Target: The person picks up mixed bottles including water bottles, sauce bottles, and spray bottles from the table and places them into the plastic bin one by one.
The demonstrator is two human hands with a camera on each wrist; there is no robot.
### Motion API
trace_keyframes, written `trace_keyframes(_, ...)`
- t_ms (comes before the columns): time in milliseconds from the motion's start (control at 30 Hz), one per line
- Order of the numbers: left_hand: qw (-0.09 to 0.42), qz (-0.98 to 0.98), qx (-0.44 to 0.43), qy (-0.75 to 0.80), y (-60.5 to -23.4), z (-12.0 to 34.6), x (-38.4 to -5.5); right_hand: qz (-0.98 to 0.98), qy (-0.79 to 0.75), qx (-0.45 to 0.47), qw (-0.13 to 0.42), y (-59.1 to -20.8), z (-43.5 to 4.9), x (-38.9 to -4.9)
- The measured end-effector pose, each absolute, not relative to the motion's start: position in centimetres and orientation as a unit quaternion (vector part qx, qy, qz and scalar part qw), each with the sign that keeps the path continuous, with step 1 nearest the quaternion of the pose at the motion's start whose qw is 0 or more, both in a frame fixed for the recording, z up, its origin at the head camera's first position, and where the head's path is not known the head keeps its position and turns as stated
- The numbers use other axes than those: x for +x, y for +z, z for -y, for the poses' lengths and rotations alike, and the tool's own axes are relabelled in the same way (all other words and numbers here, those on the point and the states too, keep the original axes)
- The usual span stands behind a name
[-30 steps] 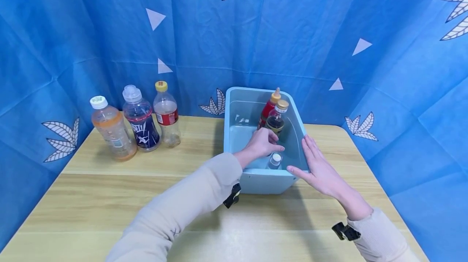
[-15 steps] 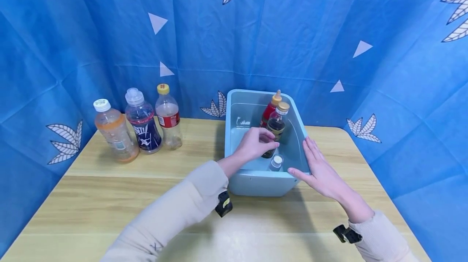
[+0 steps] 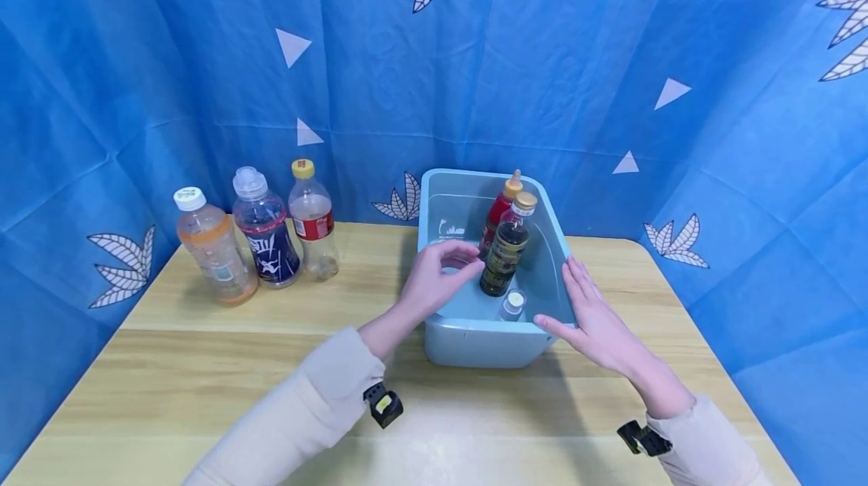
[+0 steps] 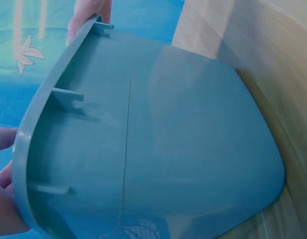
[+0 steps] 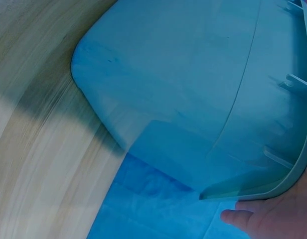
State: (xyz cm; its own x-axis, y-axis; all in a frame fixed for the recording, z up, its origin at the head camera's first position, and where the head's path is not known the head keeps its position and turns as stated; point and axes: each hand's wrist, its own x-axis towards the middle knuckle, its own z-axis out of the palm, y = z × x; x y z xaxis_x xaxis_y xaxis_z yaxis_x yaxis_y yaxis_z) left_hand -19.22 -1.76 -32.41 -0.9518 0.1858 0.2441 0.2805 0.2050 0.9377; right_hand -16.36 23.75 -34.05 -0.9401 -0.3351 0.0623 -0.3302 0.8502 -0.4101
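Note:
My left hand [image 3: 437, 279] hovers over the left front part of a light-blue plastic bin [image 3: 488, 346], its fingers loosely bent with nothing between them. In the bin a dark bottle with a gold cap [image 3: 505, 256] leans toward the right wall. Behind it is a red squeeze bottle with a yellow nozzle top [image 3: 497, 215]. A small clear bottle with a white cap [image 3: 513, 304] sits by the front wall. My right hand [image 3: 600, 320] rests on the bin's right front corner, fingers straight along the side and thumb at the front rim. Both wrist views mostly show the bin's outer wall [image 4: 193, 129].
Three bottles stand at the table's back left: an orange-tinted one with a white cap [image 3: 215, 249], one with a dark blue label [image 3: 267, 233] and one with a red label and yellow cap [image 3: 313, 226]. A blue curtain [image 3: 542, 56] hangs behind the wooden table [image 3: 271, 365].
My left hand has moved left, away from the dark bottle, which now shows in full and stands apart from the fingers. My right hand stays on the bin's corner.

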Motion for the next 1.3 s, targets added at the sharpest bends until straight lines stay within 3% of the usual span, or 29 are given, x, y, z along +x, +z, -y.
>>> trace_keyframes(167, 0.064, 0.77, -0.144, -0.619, -32.4, 2.9, -18.2, -0.961, -0.215, -0.175, 0.002, -34.1, -23.8, -16.2)
trace_keyframes(933, 0.082, 0.794, -0.099, -0.594, -33.6, 9.5, -16.1, -0.96, -0.221, -0.171, 0.004, -34.1, -23.6, -16.1)
trace_keyframes(1300, 0.125, 0.806, -0.097, -0.57, -33.7, 13.6, -15.6, -0.962, -0.218, -0.166, 0.007, -34.1, -23.5, -16.1)
